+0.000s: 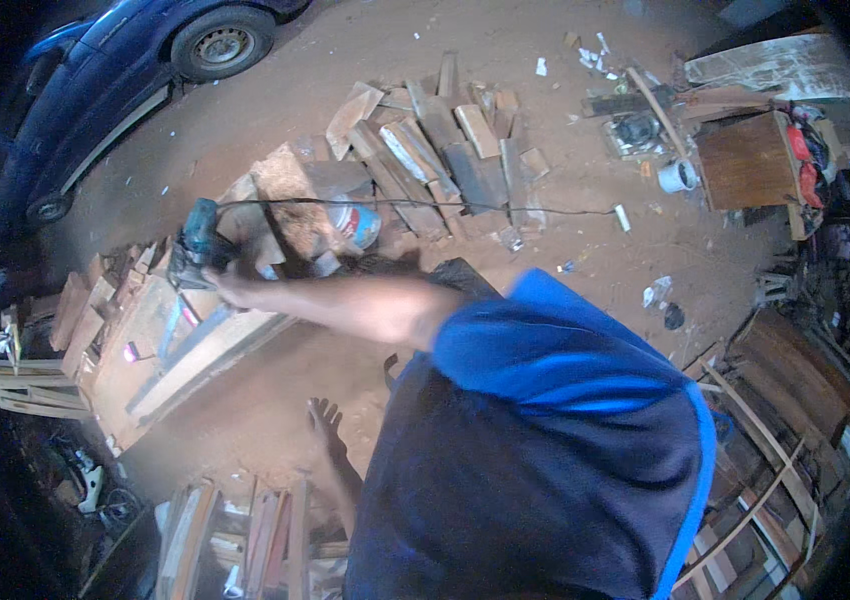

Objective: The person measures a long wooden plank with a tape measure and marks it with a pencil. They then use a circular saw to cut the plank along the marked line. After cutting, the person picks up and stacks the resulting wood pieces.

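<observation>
My right hand [225, 285] reaches far to the left and grips a teal and dark corded power tool [203, 232]; its exact kind is hard to make out. The tool is at the far end of a long pale wooden plank [210, 365], which lies slanted on a broad wooden board [130, 370]. A thin black cord [445, 203] runs from it to the right, towards a small white piece [623, 218] on the ground. My left hand [326, 425] hangs low over bare ground, open with fingers apart, holding nothing.
Wood offcuts [435, 140] lie heaped beyond my right arm, near a blue-and-white bucket [355, 222]. A dark blue vehicle [95, 90] stands at upper left. Upright planks [265, 535] are near the lower edge. A wooden box [745, 160] and white pail [677, 177] stand at right.
</observation>
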{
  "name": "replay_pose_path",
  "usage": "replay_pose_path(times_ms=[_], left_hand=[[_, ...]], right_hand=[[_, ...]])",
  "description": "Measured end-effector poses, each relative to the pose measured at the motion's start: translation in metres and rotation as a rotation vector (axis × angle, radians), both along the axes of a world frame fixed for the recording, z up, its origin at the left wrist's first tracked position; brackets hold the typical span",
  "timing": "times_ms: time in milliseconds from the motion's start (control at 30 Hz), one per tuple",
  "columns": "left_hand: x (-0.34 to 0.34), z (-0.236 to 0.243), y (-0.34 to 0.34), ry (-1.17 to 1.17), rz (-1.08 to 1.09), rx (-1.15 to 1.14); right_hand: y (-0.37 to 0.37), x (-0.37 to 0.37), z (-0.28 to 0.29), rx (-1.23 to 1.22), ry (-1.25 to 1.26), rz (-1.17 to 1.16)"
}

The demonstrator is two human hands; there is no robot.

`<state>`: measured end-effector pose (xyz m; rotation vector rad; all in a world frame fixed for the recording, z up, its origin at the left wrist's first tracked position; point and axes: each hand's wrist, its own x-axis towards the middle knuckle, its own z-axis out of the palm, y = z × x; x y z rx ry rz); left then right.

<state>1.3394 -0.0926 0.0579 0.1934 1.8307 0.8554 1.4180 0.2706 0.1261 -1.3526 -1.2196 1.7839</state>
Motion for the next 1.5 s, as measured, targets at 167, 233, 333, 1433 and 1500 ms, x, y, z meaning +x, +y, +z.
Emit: replay_pose_path(times_ms=[167,233,333,1433,1500], left_hand=[[0.08,-0.08,-0.068,-0.178,-0.131,-0.137],[0.085,-0.097,-0.122,-0.168,-0.09,-0.228],[0.145,-0.132,-0.159,-0.298,-0.169,-0.289],[0.831,-0.097,0.23,0.121,-0.007,-0.232],[0.858,-0.111,0.261,0.002,0.005,-0.23]], right_hand=[[-0.132,0.286,-0.092,-0.286,-0.027,0.112],[-0.168,0.373,-0.087,-0.333,-0.225,0.057],[-0.237,0.593,-0.153,-0.336,-0.55,-0.15],[0.144,1.423,-0.17,0.055,-1.009,-0.224],[0.205,1.441,-0.201,0.304,-0.988,-0.178]])
